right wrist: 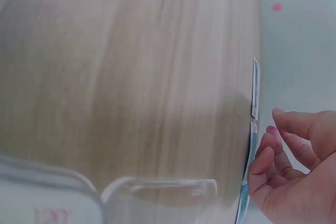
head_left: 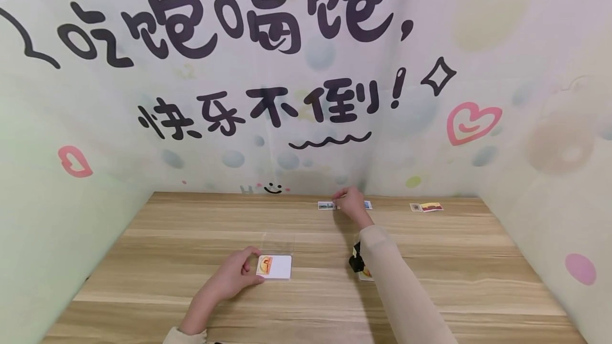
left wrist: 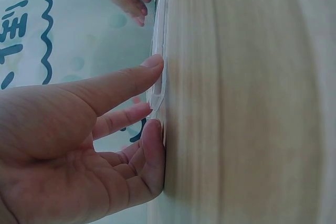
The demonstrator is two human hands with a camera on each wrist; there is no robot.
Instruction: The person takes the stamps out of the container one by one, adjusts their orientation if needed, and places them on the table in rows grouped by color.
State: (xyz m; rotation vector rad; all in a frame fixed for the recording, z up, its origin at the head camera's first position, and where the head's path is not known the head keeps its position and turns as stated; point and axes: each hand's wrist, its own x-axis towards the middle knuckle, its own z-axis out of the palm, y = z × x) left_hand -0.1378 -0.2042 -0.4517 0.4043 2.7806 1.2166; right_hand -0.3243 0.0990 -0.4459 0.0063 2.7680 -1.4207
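Note:
On the left of the table lies a clear plastic case point(head_left: 278, 243), its lid folded back. White cards point(head_left: 282, 268) fill it, with an orange-and-yellow picture stamp point(head_left: 265, 266) on their left part. My left hand point(head_left: 231, 274) grips the case's left side, thumb on the near edge and fingers towards the far edge. At the back my right hand point(head_left: 353, 205) hovers over a row of small picture stamps point(head_left: 326, 205). In the right wrist view its bent fingers are close beside the middle stamp point(right wrist: 252, 142), with nothing seen between thumb and fingers.
A second case point(head_left: 366, 275) lies partly hidden under the right forearm, which carries a black wrist camera point(head_left: 356, 259). Two more stamps point(head_left: 432, 207) lie at the back right. A printed cloth wall point(head_left: 306, 174) rises directly behind the table.

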